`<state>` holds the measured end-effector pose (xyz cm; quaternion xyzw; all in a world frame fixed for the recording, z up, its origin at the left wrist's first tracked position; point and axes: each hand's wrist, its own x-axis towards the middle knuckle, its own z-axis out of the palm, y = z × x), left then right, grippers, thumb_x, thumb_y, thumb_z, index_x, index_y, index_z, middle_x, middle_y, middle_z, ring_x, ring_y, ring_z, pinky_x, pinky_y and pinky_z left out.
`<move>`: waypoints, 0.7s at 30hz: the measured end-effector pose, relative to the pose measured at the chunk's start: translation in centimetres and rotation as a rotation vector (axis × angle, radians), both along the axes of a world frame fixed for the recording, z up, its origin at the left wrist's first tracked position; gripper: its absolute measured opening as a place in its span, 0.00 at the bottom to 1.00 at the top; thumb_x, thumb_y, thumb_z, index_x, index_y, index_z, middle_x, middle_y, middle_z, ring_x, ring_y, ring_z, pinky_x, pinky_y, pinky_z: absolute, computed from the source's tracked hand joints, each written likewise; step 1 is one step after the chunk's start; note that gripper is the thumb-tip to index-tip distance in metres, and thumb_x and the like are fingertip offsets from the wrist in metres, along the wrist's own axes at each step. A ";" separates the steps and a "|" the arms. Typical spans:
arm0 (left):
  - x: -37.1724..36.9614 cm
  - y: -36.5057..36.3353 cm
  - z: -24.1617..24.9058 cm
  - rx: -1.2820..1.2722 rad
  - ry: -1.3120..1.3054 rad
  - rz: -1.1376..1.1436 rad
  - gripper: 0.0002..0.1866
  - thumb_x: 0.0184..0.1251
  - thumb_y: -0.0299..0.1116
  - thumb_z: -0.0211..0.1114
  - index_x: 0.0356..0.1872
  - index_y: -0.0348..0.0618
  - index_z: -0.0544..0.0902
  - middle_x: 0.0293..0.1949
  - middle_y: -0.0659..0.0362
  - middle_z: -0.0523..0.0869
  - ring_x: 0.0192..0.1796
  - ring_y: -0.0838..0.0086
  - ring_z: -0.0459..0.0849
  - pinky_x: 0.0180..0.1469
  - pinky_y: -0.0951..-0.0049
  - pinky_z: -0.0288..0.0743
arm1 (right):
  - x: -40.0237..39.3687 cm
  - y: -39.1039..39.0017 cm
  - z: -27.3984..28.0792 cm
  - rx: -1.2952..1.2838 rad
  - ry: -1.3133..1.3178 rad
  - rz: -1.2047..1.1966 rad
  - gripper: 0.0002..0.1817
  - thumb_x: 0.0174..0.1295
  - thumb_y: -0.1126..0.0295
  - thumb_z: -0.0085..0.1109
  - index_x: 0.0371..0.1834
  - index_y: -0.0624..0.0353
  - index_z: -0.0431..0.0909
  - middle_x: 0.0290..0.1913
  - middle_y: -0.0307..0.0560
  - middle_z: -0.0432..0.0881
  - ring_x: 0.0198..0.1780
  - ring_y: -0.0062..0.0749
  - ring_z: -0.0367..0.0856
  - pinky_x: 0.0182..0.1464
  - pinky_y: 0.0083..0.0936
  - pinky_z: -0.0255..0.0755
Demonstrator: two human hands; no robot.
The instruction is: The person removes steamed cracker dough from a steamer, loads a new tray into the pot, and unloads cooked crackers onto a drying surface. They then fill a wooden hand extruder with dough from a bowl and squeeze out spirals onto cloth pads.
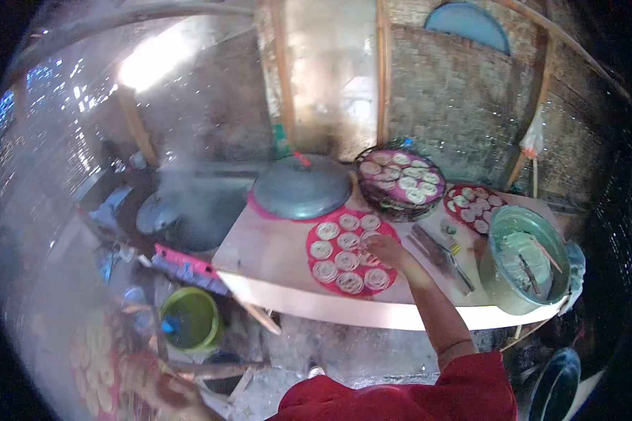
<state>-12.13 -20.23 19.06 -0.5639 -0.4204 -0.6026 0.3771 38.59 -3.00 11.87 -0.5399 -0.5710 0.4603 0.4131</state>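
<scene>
My right hand (384, 252) reaches over a round red mat (333, 284) on the white table, its fingers stretched out at the white coils. Several pale noodle-like coils (346, 261) lie in rows on that mat. Low at the left, my left hand (158, 382) is smeared and hazy, right beside a second red mat (112, 351) that bears similar coils. Whether its fingers grip that mat I cannot tell. A large grey domed lid (302, 186) stands just behind the mat under my right hand.
On the white table (260, 270) are a dark-rimmed round tray (400, 210) of coils, another red mat (451, 203), long flat tools (442, 256) and a green bucket (502, 281) of white paste. Steam rises around a big pan (196, 217) at left. A lime-green bucket (214, 330) stands below.
</scene>
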 end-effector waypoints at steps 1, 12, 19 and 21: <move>3.7 2.8 2.9 -0.164 0.055 -0.132 0.12 0.70 0.33 0.51 0.42 0.32 0.77 0.46 0.48 0.80 0.50 0.56 0.77 0.55 0.59 0.69 | 1.3 0.5 -0.1 0.039 0.016 -0.040 0.13 0.66 0.64 0.52 0.46 0.62 0.78 0.37 0.41 0.82 0.33 0.24 0.78 0.35 0.22 0.76; 32.4 34.9 2.8 -0.705 0.382 -1.035 0.11 0.54 0.29 0.65 0.40 0.48 0.83 0.38 0.52 0.83 0.46 0.57 0.79 0.49 0.55 0.69 | 17.7 7.7 1.8 0.247 -0.673 -0.558 0.12 0.55 0.62 0.62 0.30 0.61 0.82 0.26 0.52 0.83 0.30 0.35 0.82 0.35 0.30 0.75; 51.3 44.7 -5.2 -0.754 0.523 -0.874 0.09 0.49 0.37 0.67 0.32 0.48 0.85 0.37 0.55 0.82 0.41 0.55 0.79 0.46 0.53 0.70 | 26.0 18.1 -0.1 0.241 -1.040 -0.748 0.09 0.51 0.63 0.60 0.32 0.54 0.84 0.35 0.55 0.82 0.39 0.51 0.81 0.43 0.41 0.75; 54.7 46.3 -6.8 -0.769 0.586 -0.801 0.09 0.49 0.38 0.67 0.31 0.49 0.86 0.39 0.56 0.81 0.42 0.55 0.79 0.47 0.53 0.69 | 28.9 22.1 -3.3 0.291 -1.098 -0.724 0.09 0.52 0.63 0.60 0.34 0.52 0.84 0.37 0.54 0.82 0.41 0.50 0.80 0.46 0.42 0.73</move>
